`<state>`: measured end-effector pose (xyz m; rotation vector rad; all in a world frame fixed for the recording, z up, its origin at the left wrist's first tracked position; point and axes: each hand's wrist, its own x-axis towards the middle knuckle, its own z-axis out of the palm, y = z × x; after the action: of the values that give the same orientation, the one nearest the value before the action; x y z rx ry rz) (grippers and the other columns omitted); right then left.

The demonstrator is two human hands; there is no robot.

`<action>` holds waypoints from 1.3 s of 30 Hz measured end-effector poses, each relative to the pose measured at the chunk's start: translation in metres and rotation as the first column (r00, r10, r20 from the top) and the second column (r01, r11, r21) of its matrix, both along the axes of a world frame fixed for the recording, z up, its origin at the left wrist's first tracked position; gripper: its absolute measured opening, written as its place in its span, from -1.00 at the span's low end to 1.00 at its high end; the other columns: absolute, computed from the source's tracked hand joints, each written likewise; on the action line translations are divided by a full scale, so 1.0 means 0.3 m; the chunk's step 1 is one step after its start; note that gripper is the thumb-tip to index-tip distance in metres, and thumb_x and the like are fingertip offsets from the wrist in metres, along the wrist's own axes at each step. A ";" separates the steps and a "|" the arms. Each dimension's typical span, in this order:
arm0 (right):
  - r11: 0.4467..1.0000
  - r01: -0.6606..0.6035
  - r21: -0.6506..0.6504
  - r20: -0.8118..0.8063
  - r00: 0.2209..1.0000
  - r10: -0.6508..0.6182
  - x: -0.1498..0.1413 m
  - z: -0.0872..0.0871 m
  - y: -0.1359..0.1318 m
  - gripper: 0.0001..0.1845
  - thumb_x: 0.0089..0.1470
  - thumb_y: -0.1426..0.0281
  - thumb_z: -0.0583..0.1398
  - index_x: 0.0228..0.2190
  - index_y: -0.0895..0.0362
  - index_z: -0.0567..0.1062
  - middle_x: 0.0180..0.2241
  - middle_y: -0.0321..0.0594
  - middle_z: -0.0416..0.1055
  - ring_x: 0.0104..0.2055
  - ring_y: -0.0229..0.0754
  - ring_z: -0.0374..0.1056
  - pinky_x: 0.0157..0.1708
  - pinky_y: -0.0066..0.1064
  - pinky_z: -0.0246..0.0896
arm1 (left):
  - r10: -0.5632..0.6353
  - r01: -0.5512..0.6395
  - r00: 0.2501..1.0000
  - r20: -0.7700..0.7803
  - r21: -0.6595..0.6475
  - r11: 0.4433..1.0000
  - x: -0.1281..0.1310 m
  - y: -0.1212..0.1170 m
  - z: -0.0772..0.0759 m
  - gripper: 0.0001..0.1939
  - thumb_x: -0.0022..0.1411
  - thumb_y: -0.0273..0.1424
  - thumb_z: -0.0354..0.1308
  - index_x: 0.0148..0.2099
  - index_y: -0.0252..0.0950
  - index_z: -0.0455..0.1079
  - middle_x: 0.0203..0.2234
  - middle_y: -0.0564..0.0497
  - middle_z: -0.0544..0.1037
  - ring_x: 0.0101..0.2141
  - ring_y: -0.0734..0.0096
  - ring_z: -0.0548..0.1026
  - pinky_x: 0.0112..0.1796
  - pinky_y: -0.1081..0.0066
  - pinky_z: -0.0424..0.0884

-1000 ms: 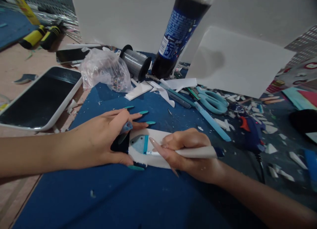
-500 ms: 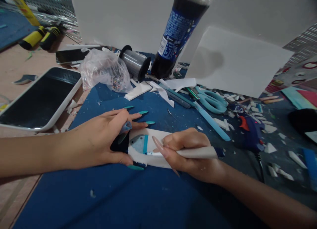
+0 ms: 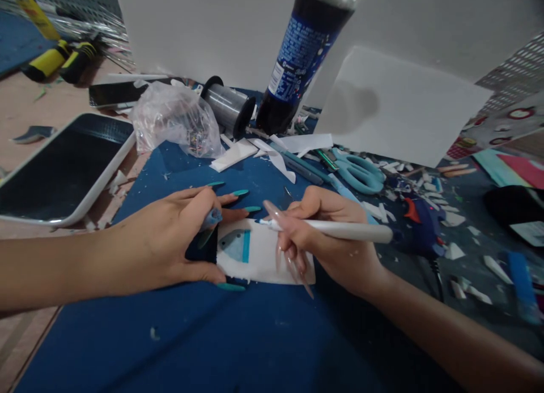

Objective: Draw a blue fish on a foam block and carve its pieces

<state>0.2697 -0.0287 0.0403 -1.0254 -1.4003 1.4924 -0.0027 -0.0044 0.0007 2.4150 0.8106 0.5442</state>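
Observation:
A small white card (image 3: 272, 263) lies on the blue mat, bearing a painted grey-blue shape (image 3: 234, 247) with dark dots and a brighter blue stripe. My left hand (image 3: 187, 234), with long teal nails, steadies its left end, thumb at the near edge and fingers at the far edge. Tucked in that hand is a small light-blue piece (image 3: 213, 216) whose kind I cannot make out. My right hand (image 3: 327, 240) is closed round a white marker (image 3: 352, 230), its tip near the card's far edge.
Behind the hands are light-blue scissors (image 3: 361, 172), white scraps, a wire spool (image 3: 227, 105), a plastic bag (image 3: 174, 118) and a dark drink bottle (image 3: 297, 59). At left lies a phone (image 3: 68, 166). A glue gun (image 3: 420, 223) and more scraps lie at right.
My right hand has moved the marker up and away from the blue stripe, towards the card's far edge. My left hand stays on the card. The whole view has shifted slightly.

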 end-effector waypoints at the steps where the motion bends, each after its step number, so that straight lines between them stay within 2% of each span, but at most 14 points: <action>1: 1.000 0.004 0.005 0.033 0.999 -0.005 -0.004 -0.002 0.000 -0.60 0.23 0.30 0.39 -0.53 0.07 0.35 -0.61 -0.35 0.49 -0.74 -0.34 0.29 -0.78 -0.52 0.18 | 0.002 -0.002 1.000 0.012 0.006 1.000 0.001 0.000 0.003 -0.38 0.32 0.28 0.21 0.01 -0.10 0.17 0.12 -0.13 0.67 0.36 -0.07 0.43 0.26 -0.01 0.53; 3: 0.998 0.010 0.070 0.133 0.991 -0.019 -0.011 -0.005 0.001 -0.57 0.23 0.37 0.35 -0.58 0.06 0.29 -0.66 -0.39 0.39 -0.73 -0.36 0.22 -0.76 -0.51 0.09 | -0.005 0.005 1.000 -0.002 -0.002 1.000 0.003 0.000 0.010 -0.39 0.32 0.27 0.23 -0.01 -0.11 0.20 0.10 -0.15 0.69 0.36 -0.06 0.43 0.30 0.01 0.49; 5: 0.979 0.009 0.204 0.237 0.970 -0.058 -0.013 -0.006 0.003 -0.56 0.20 0.47 0.30 -0.62 0.06 0.25 -0.68 -0.41 0.31 -0.70 -0.38 0.18 -0.69 -0.48 0.05 | -0.018 0.017 1.000 -0.026 -0.015 1.000 0.007 0.002 0.018 -0.40 0.32 0.27 0.23 -0.04 -0.12 0.21 0.13 -0.17 0.67 0.35 -0.07 0.43 0.34 -0.02 0.44; 8: 0.944 -0.008 0.330 0.300 0.949 -0.097 -0.009 -0.007 0.008 -0.55 0.19 0.54 0.24 -0.65 0.07 0.24 -0.69 -0.43 0.23 -0.66 -0.38 0.13 -0.63 -0.44 0.01 | -0.024 0.024 1.000 0.002 -0.006 1.000 0.016 0.004 0.032 -0.41 0.31 0.26 0.25 -0.04 -0.11 0.20 0.18 -0.17 0.65 0.33 -0.09 0.46 0.34 -0.09 0.45; 11: 0.944 -0.028 0.327 0.314 0.946 -0.080 -0.006 -0.010 0.013 -0.55 0.22 0.52 0.22 -0.65 0.06 0.24 -0.69 -0.43 0.22 -0.66 -0.37 0.11 -0.61 -0.42 0.00 | -0.038 0.038 0.999 0.000 -0.017 0.999 0.024 0.004 0.040 -0.42 0.30 0.21 0.31 -0.08 -0.10 0.19 0.17 -0.16 0.65 0.33 -0.10 0.45 0.32 -0.08 0.48; 16: 0.923 -0.075 0.376 0.355 0.932 -0.068 -0.008 -0.018 0.018 -0.54 0.21 0.51 0.20 -0.66 0.06 0.21 -0.67 -0.40 0.22 -0.63 -0.35 0.13 -0.58 -0.41 0.00 | -0.053 0.053 0.998 0.017 0.037 0.998 0.023 0.003 0.039 -0.44 0.35 0.20 0.27 -0.06 -0.10 0.16 0.17 -0.20 0.65 0.32 -0.10 0.46 0.30 -0.12 0.51; 21: 0.928 -0.078 0.365 0.371 0.926 -0.068 -0.005 -0.024 0.019 -0.54 0.22 0.49 0.21 -0.64 0.04 0.17 -0.67 -0.40 0.22 -0.63 -0.34 0.12 -0.58 -0.40 -0.01 | -0.039 0.039 0.999 0.007 0.013 0.999 0.017 0.002 0.027 -0.42 0.30 0.22 0.29 -0.06 -0.11 0.20 0.15 -0.21 0.66 0.33 -0.12 0.45 0.32 -0.13 0.48; 26: 0.927 -0.083 0.366 0.382 0.922 -0.068 -0.002 -0.022 0.017 -0.54 0.21 0.48 0.21 -0.66 0.06 0.19 -0.66 -0.39 0.23 -0.62 -0.35 0.12 -0.58 -0.41 0.00 | -0.035 0.035 0.999 0.017 0.007 0.999 0.022 -0.002 0.026 -0.42 0.32 0.23 0.27 -0.05 -0.12 0.22 0.13 -0.18 0.68 0.32 -0.12 0.46 0.33 -0.13 0.47; 33: 0.916 -0.082 0.394 0.378 0.922 -0.080 -0.001 -0.023 0.017 -0.55 0.21 0.49 0.19 -0.67 0.07 0.23 -0.68 -0.40 0.22 -0.63 -0.37 0.12 -0.59 -0.41 -0.01 | -0.046 0.045 0.999 0.015 0.067 0.997 0.017 0.001 0.025 -0.43 0.38 0.25 0.18 -0.04 -0.12 0.18 0.09 -0.21 0.70 0.31 -0.12 0.48 0.29 -0.15 0.51; 39: 0.915 -0.087 0.393 0.405 0.910 -0.088 -0.003 -0.020 0.017 -0.55 0.21 0.49 0.19 -0.68 0.07 0.22 -0.68 -0.39 0.24 -0.63 -0.37 0.13 -0.58 -0.41 0.00 | -0.043 0.043 0.999 -0.016 0.018 0.999 0.026 0.002 0.034 -0.42 0.33 0.24 0.24 -0.07 -0.11 0.18 0.12 -0.22 0.68 0.32 -0.13 0.47 0.31 -0.16 0.48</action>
<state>0.2688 -0.0237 0.0342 -1.1093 -1.9113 0.9430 0.0050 -0.0039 0.0108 2.4505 0.7616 0.5182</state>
